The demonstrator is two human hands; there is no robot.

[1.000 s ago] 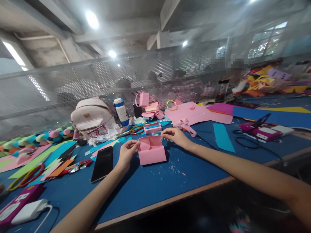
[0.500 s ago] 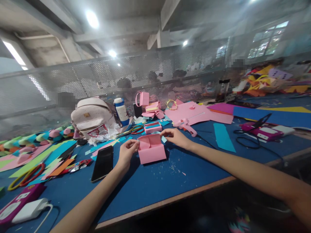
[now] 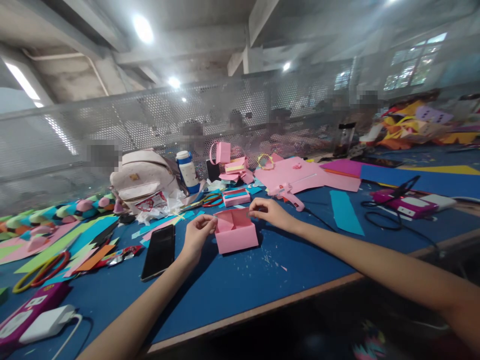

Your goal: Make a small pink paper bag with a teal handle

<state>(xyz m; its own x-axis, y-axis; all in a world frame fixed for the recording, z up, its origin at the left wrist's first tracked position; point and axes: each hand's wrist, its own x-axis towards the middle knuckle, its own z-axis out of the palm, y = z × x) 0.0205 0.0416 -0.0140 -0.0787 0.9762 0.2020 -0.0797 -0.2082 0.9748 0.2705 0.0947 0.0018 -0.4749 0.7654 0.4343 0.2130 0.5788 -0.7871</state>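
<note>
The left edge of an open pink box (image 3: 237, 241) is pinched between the thumb and fingers of the left hand (image 3: 195, 237); its right edge is pinched likewise by the right hand (image 3: 272, 212). Both grips are nearly closed. The box is rested on a blue worktop (image 3: 228, 295), between a phone (image 3: 159, 252) and a glue gun (image 3: 288, 195). Farther back, a backpack (image 3: 145, 175) and a bottle (image 3: 188, 172) are backed by a perforated screen (image 3: 221, 107). The right fingertips are poorly resolved; people beyond the screen are blurred, and both forearms are cut off.
</note>
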